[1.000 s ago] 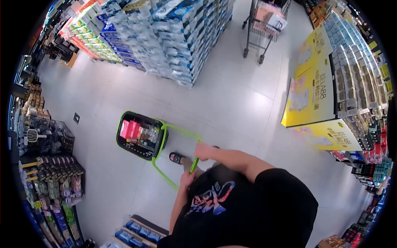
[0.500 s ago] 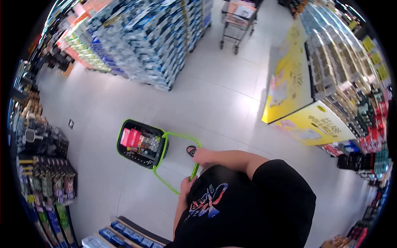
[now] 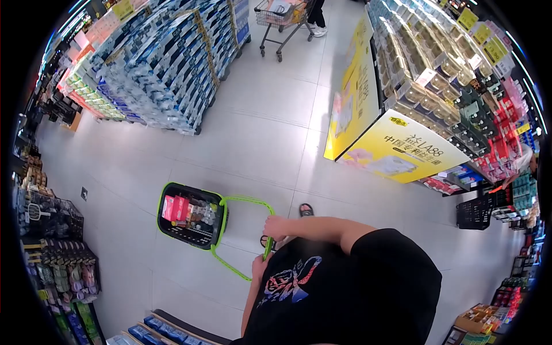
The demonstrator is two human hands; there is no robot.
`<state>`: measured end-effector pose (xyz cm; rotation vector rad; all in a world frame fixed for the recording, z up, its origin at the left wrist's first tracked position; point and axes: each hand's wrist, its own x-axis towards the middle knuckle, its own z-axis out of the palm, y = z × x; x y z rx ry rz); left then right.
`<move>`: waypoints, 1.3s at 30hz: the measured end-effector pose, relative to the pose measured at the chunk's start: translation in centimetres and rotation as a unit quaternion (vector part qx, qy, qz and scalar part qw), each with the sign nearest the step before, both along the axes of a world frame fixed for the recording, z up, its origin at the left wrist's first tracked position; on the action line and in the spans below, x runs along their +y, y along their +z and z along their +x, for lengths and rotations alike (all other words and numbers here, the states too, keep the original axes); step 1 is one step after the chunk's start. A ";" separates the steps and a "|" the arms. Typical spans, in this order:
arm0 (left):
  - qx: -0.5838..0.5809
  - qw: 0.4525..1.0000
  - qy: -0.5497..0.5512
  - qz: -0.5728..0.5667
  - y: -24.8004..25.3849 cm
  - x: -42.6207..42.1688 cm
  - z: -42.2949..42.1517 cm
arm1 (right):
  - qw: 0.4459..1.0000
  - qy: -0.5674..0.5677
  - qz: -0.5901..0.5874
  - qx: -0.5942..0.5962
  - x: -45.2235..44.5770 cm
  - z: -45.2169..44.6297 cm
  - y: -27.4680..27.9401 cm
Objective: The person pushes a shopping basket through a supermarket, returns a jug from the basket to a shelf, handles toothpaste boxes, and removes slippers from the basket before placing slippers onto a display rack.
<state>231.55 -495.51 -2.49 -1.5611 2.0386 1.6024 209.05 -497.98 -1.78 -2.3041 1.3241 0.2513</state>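
Note:
A black wheeled shopping basket (image 3: 192, 237) with a green rim stands on the floor ahead of me. Pink-and-red packs (image 3: 176, 208) and several small clear-wrapped items (image 3: 202, 214) lie inside it. Its green handle (image 3: 268, 246) reaches back to my body. My right hand (image 3: 278, 227) is closed around the upper part of the handle's grip bar. Lower on the same bar, my left hand (image 3: 260, 267) is closed too, its fingers partly hidden.
Stacked bottled-water packs (image 3: 167, 69) rise at the upper left. A metal shopping cart (image 3: 282, 23) stands beyond, a person's legs beside it. To the right is a yellow display stand (image 3: 402, 144); a black basket (image 3: 475, 213) is near another person. Shelves (image 3: 63, 267) line the left.
My view has turned, so the water stack, display and cart sit further left. The wheeled basket appears slightly lower. Both hands remain on the handle; a second sandaled foot now shows.

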 end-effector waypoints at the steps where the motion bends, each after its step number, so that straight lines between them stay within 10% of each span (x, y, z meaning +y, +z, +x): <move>1: -0.028 0.999 -0.027 -0.017 -0.1 0.6 -0.8 | 1.000 -0.005 -0.008 0.001 0.9 -0.9 0.2; 20: -0.009 0.998 -0.059 -0.024 -1.8 14.0 -17.8 | 0.913 -0.234 -0.134 -0.306 18.3 -20.5 0.8; 39: 0.012 0.992 0.043 -0.121 -3.6 10.4 -25.1 | 0.908 -0.334 0.009 -0.254 18.4 -28.4 2.1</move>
